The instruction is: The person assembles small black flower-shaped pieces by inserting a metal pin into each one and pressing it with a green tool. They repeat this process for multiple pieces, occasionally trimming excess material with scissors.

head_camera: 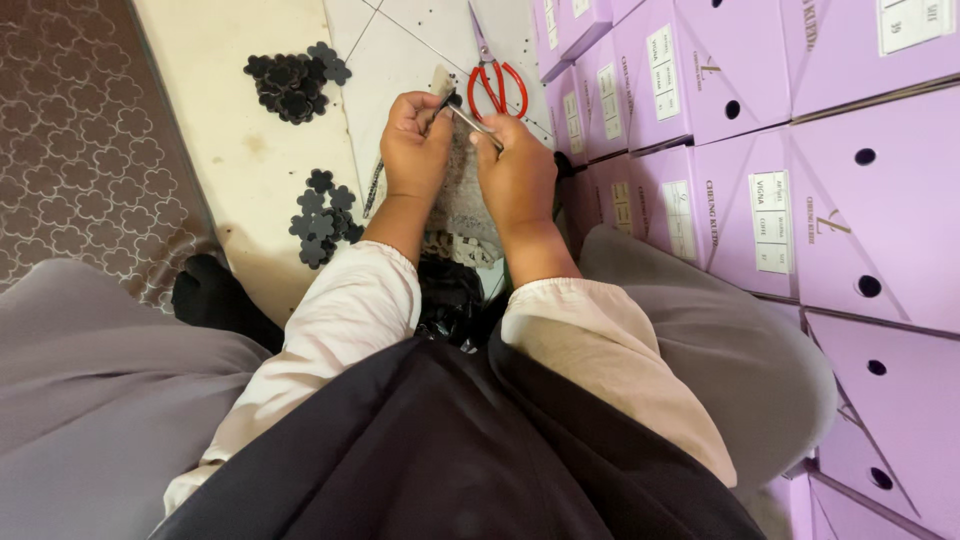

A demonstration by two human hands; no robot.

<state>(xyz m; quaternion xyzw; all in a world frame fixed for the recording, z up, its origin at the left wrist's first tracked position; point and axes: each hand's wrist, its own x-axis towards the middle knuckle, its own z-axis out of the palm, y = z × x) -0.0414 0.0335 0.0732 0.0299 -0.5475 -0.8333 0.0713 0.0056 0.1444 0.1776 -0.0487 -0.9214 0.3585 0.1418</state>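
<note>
Dark apron [450,450] nearest, both fists closed: left hand [415,145] pinching lace strip [455,190], right hand [515,170] gripping thin metal tool [470,120] steady; red scissors [495,85] within reach at 12 o'clock.

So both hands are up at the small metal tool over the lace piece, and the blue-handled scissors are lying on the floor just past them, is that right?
Nearly. The head view shows the left hand and right hand together at the thin metal tool over the lace piece, and the scissors do lie on the floor just past them, but their handles are red, not blue.
</note>
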